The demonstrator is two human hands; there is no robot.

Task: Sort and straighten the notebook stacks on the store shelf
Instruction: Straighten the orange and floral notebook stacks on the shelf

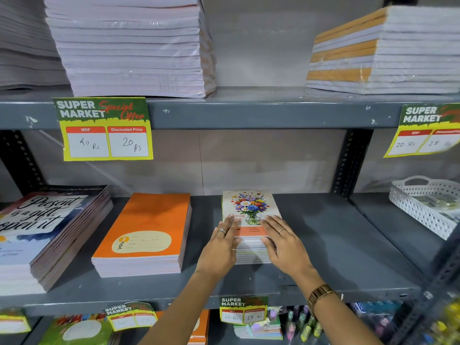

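Notebook stacks occupied the middle tier of the grey metal shelf (323, 245). The one in hand was the small stack of flower-cover notebooks (250, 207), standing roughly mid-shelf, well apart from the white perforated plastic basket (420, 210) at far right.

Left hand (219, 250) lay against the stack's left front corner, fingers flat and spread, tips over the top cover. Right hand (286, 242) mirrored it on the right front corner. Neither hand was closed around anything; both were open-palmed, bracketing the stack and pressing rather than gripping.

Step judged: squaring this stack. Its lower notebooks looked slightly stepped at the front edge, so alignment seemed unfinished.

Neighbours: stack of orange-cover notebooks with a cream label (146, 232) just to the left, fairly even. Farther left, the tall stack of large notebooks printed "Present is a gift, open it" (49, 232), fanned along its right side. Upper tier held wrapped white page-edge stacks (129, 46) and an orange-banded stack (388, 53). A yellow-green price tag (105, 129) hung from the upper shelf's lip.

Next move, as judged: push both palms inward and back together to bring edges flush, then attend to the fanned large stack.
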